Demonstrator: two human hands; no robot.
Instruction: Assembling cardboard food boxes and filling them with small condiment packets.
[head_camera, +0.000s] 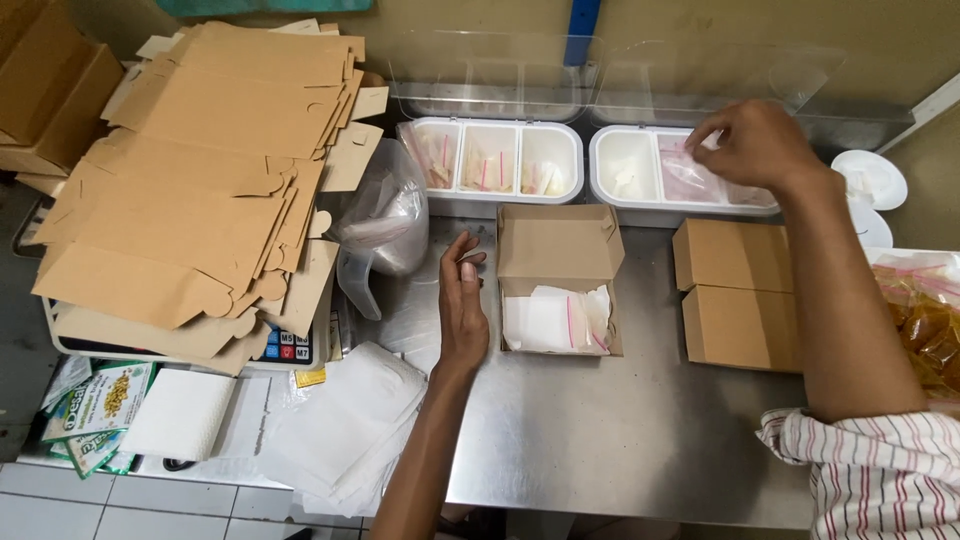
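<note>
An open cardboard box (558, 248) stands on the steel counter (620, 430) with small clear zip bags (555, 320) inside it. My left hand (462, 300) rests just left of the box, fingers loosely apart and holding nothing. My right hand (752, 142) reaches into the right white compartment tray (612, 150) at the back, its fingers pinched on a small clear sachet (688, 178). A striped sleeve covers my right upper arm.
A left white tray (560, 135) holds sachets in three compartments. Flat cardboard blanks (200, 170) are stacked at the left over a scale. Two closed boxes (735, 295) sit at the right, beside bagged brown food (925, 320). White paper sheets (340, 420) lie at the front.
</note>
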